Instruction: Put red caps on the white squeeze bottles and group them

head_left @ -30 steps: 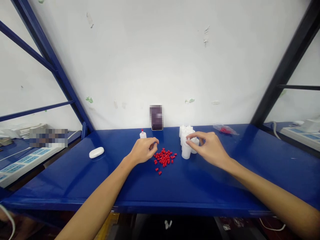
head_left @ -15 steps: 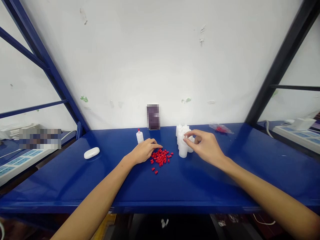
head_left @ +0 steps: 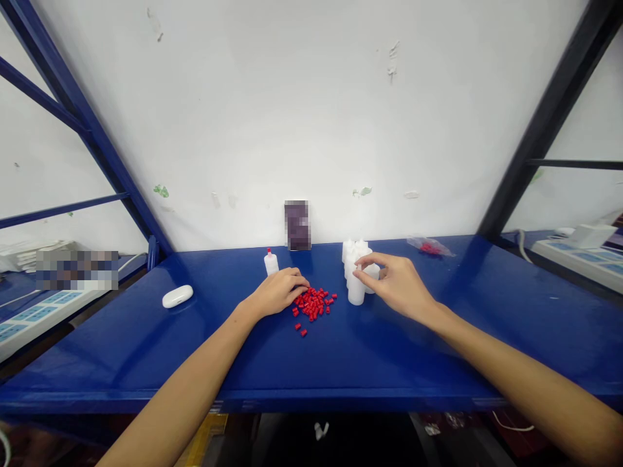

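Observation:
My left hand [head_left: 282,290] rests at the left edge of a heap of small red caps [head_left: 316,303]. Its fingers are curled down and drawn together at the caps; whatever lies between the tips is hidden. With thumb and forefinger, my right hand [head_left: 396,283] pinches the narrow top of a white plastic bottle [head_left: 356,292]. That bottle stands upright at the front of a cluster of similar white bottles [head_left: 348,251]. Just behind my left hand is a white bottle with a red cap on its tip [head_left: 271,263], its lower part partly covered by the hand.
A white rounded case [head_left: 178,296] lies to the left on the blue tabletop [head_left: 370,363]. A dark pixelated rectangle [head_left: 297,225] leans against the wall. A clear bag with red pieces [head_left: 429,247] lies at the back right. Power strips [head_left: 46,311] flank the blue frame.
My left fingers have drawn back slightly to the left and curled in at the caps. My right hand keeps its pinch on the bottle top. The view has shifted a little.

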Demonstrator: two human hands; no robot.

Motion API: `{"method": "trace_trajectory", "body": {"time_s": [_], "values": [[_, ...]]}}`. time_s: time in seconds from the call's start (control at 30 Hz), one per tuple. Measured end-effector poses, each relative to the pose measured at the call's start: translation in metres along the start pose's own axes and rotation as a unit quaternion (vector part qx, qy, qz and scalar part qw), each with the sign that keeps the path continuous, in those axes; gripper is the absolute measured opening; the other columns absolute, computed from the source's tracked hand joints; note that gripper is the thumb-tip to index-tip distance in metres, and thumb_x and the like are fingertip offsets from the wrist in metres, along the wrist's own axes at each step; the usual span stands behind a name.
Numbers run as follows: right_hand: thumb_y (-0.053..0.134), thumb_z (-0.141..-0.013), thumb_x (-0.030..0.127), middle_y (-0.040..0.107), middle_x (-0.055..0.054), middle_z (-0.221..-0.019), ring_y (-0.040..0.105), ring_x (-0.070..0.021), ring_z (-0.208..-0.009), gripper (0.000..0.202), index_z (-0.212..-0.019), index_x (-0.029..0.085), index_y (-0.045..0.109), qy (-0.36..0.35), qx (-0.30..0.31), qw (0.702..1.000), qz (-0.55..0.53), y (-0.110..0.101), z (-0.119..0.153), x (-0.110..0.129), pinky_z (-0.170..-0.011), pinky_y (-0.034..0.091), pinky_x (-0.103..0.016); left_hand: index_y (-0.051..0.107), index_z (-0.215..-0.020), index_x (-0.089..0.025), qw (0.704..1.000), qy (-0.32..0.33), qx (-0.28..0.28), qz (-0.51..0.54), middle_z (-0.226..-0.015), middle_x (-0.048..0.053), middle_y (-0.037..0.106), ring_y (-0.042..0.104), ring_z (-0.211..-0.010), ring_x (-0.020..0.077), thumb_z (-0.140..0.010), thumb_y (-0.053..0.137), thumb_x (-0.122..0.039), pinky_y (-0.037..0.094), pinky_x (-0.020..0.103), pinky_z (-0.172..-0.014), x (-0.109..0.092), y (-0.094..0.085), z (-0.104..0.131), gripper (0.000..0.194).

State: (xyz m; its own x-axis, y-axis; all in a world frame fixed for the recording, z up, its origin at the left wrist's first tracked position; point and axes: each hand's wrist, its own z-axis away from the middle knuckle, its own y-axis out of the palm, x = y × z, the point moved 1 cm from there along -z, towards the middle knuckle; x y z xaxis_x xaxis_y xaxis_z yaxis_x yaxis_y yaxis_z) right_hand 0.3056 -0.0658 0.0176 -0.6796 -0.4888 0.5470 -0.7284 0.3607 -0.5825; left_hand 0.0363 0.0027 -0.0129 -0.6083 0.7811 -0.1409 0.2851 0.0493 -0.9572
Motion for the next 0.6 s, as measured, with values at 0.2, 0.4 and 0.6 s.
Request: {"method": "trace_trajectory", "body": {"time_s": [0.2, 0.4, 0.6], "values": [[0.065, -0.084, 0.038, 0.070, -0.002, -0.072, 0.053, -0.0146, -0.051, 0.018, -0.088, 0.022, 0.072, -0.004, 0.027, 0.999, -0.033, 0.000, 0.006, 0.001, -0.052, 0.042, -0.030, 0.065, -0.123, -0.026, 0.999, 0.020, -0.001, 0.025, -0.104, 0.007, 0.062, 0.059, -0.096, 0.0201, -0.100, 0.040, -0.027, 0.047, 0.032, -0.085, 0.002, 0.002, -0.001, 0.034], [0.066, -0.083, 0.032, 0.063, -0.002, -0.073, 0.053, -0.0156, -0.063, 0.014, -0.075, 0.021, 0.069, -0.040, 0.059, 0.997, -0.039, -0.004, 0.010, 0.009, -0.061, 0.042, -0.030, 0.069, -0.114, -0.022, 0.999, 0.015, 0.000, 0.028, -0.101, 0.007, 0.063, 0.060, -0.093, 0.0198, -0.100, 0.042, -0.027, 0.047, 0.031, -0.084, 0.002, 0.002, -0.001, 0.031], [0.063, -0.086, 0.042, 0.043, 0.004, -0.053, 0.038, -0.0129, -0.050, 0.024, -0.080, 0.020, 0.073, 0.034, 0.088, 0.994, -0.061, -0.010, 0.024, 0.006, -0.049, 0.033, -0.028, 0.061, -0.107, -0.020, 0.996, -0.016, -0.058, 0.065, -0.094, 0.005, 0.064, 0.059, -0.080, 0.0185, -0.099, 0.041, -0.030, 0.047, 0.032, -0.074, -0.007, -0.006, -0.001, 0.024]]}}
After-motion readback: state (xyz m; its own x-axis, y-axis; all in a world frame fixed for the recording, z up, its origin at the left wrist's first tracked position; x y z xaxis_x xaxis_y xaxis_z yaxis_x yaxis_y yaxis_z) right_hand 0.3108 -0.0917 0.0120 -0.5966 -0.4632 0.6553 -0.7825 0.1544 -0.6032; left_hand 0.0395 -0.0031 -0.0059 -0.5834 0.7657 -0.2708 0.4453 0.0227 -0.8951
